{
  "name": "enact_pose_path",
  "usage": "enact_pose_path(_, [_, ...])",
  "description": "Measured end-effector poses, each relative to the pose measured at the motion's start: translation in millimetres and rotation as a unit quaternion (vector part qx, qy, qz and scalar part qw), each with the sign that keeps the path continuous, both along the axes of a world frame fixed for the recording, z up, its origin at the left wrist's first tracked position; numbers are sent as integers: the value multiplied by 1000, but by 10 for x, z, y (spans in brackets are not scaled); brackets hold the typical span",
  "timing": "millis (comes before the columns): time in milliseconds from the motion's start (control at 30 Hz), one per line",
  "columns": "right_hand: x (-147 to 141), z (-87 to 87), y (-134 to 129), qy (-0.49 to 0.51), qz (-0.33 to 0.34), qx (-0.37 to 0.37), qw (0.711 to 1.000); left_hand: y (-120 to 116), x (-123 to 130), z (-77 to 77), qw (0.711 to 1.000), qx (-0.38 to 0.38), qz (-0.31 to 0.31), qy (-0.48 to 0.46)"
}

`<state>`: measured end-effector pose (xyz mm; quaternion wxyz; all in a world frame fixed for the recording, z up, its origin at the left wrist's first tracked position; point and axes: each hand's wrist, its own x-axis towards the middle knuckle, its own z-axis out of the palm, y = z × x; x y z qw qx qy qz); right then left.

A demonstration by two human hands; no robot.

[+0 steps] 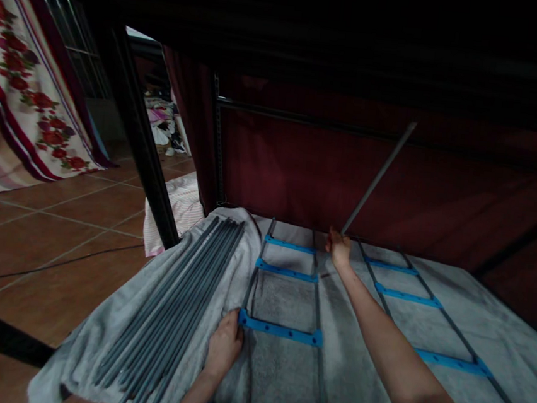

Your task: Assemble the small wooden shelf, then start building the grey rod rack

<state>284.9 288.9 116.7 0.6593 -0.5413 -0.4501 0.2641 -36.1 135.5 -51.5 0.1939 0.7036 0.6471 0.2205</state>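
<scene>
My right hand [339, 249] is closed round the lower end of a grey rod [379, 179], which slants up and to the right in front of the dark red cloth. Low in the middle, my left hand [225, 344] has its fingers curled at the left end of a blue crosspiece [279, 330]; its fingertips are partly hidden. That crosspiece belongs to a ladder-like frame of grey rods and blue crosspieces lying flat. A second such frame [406, 296] lies to the right, partly behind my right forearm. Left of my left hand is a bundle of loose grey rods [177, 307].
A grey blanket [367, 357] covers the surface under the frames. Dark metal posts [144, 132] and a low dark overhead structure surround it. Behind hangs a dark red cloth [277, 158]. At left are a tiled floor [71, 227], a cable and a flowered curtain [36, 90].
</scene>
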Motion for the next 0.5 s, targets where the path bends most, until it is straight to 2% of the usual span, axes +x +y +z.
enact_pose_path(100, [77, -82, -109, -53, 10, -31, 998, 6, 0, -20, 1000, 5, 0, 3])
enact_pose_path(200, [164, -293, -287, -89, -12, -74, 993, 2, 3, -32, 1000, 14, 2, 3])
enact_pose_path(300, [211, -637, -562, -121, -34, -145, 981, 11, -1, -35, 1000, 18, 5, -7])
enact_pose_path(433, [147, -1140, -1046, -173, -3, -261, 950, 73, -24, -44, 997, -12, 18, -70])
enact_pose_path(500, [79, -1327, -1252, -187, 6, -306, 933, 93, -28, -51, 991, -37, 28, -125])
